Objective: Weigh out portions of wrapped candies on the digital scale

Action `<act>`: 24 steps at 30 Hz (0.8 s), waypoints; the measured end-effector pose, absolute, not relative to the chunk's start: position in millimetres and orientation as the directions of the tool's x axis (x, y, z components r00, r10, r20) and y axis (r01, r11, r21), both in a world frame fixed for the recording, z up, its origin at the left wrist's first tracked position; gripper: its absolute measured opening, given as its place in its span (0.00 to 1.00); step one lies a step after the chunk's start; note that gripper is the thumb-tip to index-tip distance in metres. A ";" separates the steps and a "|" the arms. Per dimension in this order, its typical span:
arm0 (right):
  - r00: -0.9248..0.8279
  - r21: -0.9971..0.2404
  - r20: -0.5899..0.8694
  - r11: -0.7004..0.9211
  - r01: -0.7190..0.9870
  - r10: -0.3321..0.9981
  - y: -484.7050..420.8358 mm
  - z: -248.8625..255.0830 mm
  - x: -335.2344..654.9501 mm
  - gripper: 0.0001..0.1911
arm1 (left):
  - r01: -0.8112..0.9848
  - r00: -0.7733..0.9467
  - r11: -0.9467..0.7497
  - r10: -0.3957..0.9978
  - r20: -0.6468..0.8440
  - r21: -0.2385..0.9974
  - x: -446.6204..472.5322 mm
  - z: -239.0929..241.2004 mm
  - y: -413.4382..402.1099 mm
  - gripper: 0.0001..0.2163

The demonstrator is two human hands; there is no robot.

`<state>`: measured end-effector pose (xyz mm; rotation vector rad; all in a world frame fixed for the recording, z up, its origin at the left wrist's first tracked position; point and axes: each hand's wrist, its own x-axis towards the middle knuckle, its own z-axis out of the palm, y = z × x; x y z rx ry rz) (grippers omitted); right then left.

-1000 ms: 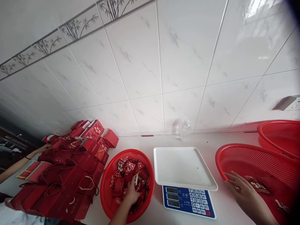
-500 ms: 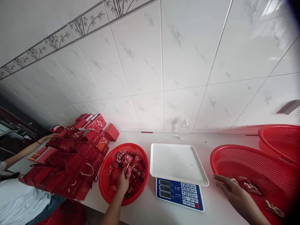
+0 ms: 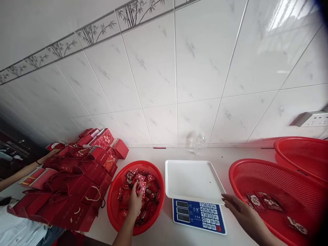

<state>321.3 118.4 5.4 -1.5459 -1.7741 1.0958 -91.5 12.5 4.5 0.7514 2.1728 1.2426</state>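
My left hand (image 3: pixel 135 204) reaches into a round red basket (image 3: pixel 110 208) full of small wrapped packets. Its fingers are closed on a red and white patterned packet (image 3: pixel 142 187). My right hand (image 3: pixel 241 213) has its fingers stretched out, with the tips at the right front corner of a white scale tray (image 3: pixel 193 177); whether they press on it I cannot tell. The tray bears only a tiny dark speck. Below it shows the blue keypad panel (image 3: pixel 199 217) of the scale, its displays dark.
Right of the scale, a large red basket (image 3: pixel 234 167) holds a few packets (image 3: pixel 271 202); another red basket (image 3: pixel 278 145) stands behind. A clear plastic bottle (image 3: pixel 199 145) is by the tiled wall. Red gift boxes (image 3: pixel 77 184) crowd the left, where another person's arm (image 3: pixel 28 169) reaches.
My right hand has moved left from the large basket's rim to the tray's corner. My left hand stays in the round basket with the packet. The view has shifted slightly.
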 end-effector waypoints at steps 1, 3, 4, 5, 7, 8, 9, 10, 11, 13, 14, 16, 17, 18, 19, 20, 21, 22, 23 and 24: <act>-0.203 -0.851 -0.128 -0.002 0.526 0.971 115.3 7.8 316.5 0.20 | 0.171 -0.705 0.415 0.685 -0.183 0.894 -92.3 5.8 14.6 0.22; -0.211 -0.857 -0.168 -0.037 0.514 0.963 108.7 13.8 304.6 0.21 | 0.113 -0.692 0.409 0.686 -0.224 0.905 -93.7 8.1 18.5 0.18; -0.212 -0.858 -0.187 -0.055 0.511 0.959 105.1 17.2 297.7 0.21 | 0.067 -0.687 0.406 0.681 -0.253 0.911 -94.2 9.7 20.3 0.18; -0.213 -0.859 -0.201 -0.068 0.507 0.956 101.4 20.5 290.3 0.22 | -0.005 -0.676 0.397 0.675 -0.295 0.918 -94.4 12.0 21.9 0.18; -0.230 -0.866 -0.220 -0.081 0.493 0.948 93.2 26.8 274.4 0.23 | -0.232 -0.622 0.347 0.666 -0.413 0.909 -93.2 19.1 24.1 0.18; -0.246 -0.872 -0.229 -0.087 0.481 0.942 88.7 29.8 266.1 0.23 | -0.353 -0.575 0.317 0.669 -0.471 0.880 -91.5 23.9 24.5 0.17; -0.265 -0.880 -0.243 -0.097 0.465 0.933 83.9 33.0 257.5 0.24 | -0.452 -0.524 0.292 0.678 -0.516 0.843 -89.0 29.5 24.4 0.17; -0.286 -0.887 -0.262 -0.114 0.447 0.922 78.9 36.2 248.7 0.24 | -0.514 -0.478 0.282 0.690 -0.544 0.810 -85.6 35.4 23.6 0.17; -0.309 -0.894 -0.286 -0.137 0.426 0.907 73.7 39.6 239.6 0.24 | -0.550 -0.431 0.287 0.707 -0.561 0.784 -81.3 41.3 22.2 0.17; -0.369 -0.907 -0.341 -0.200 0.371 0.865 63.5 47.0 220.9 0.26 | -0.568 -0.324 0.331 0.752 -0.574 0.754 -70.2 51.9 18.1 0.20; -0.399 -0.909 -0.368 -0.235 0.344 0.840 58.7 50.9 211.7 0.28 | -0.558 -0.247 0.361 0.788 -0.564 0.748 -63.9 56.1 15.8 0.21; -0.460 -0.906 -0.411 -0.300 0.298 0.787 50.2 58.4 194.4 0.32 | -0.472 -0.096 0.414 0.853 -0.513 0.778 -50.7 61.7 11.5 0.20; -0.488 -0.905 -0.423 -0.325 0.275 0.764 46.7 61.8 186.7 0.33 | -0.395 -0.027 0.433 0.876 -0.481 0.810 -44.5 63.4 9.8 0.20; -0.514 -0.905 -0.425 -0.342 0.252 0.745 43.6 64.6 179.9 0.34 | -0.298 0.033 0.447 0.888 -0.459 0.843 -38.6 64.4 8.5 0.19; -0.537 -0.908 -0.419 -0.352 0.229 0.732 41.1 66.7 174.1 0.34 | -0.190 0.093 0.456 0.890 -0.447 0.870 -33.4 64.9 7.6 0.18; -0.561 -0.912 -0.407 -0.355 0.206 0.721 39.0 67.9 169.3 0.32 | -0.082 0.146 0.458 0.884 -0.444 0.885 -28.9 65.1 6.9 0.17; -0.579 -0.916 -0.396 -0.354 0.191 0.712 37.3 68.1 165.5 0.31 | 0.011 0.196 0.456 0.872 -0.449 0.890 -25.0 64.9 6.5 0.17; -0.588 -0.918 -0.390 -0.350 0.186 0.709 35.8 67.4 162.6 0.28 | 0.081 0.234 0.449 0.859 -0.455 0.890 -21.8 64.6 6.1 0.16; -0.589 -0.919 -0.388 -0.346 0.190 0.708 34.4 65.8 160.6 0.26 | 0.128 0.258 0.437 0.852 -0.456 0.890 -19.3 64.1 5.7 0.16; -0.581 -0.919 -0.391 -0.341 0.200 0.714 33.0 63.7 159.2 0.24 | 0.153 0.268 0.423 0.852 -0.450 0.893 -17.3 63.4 5.3 0.15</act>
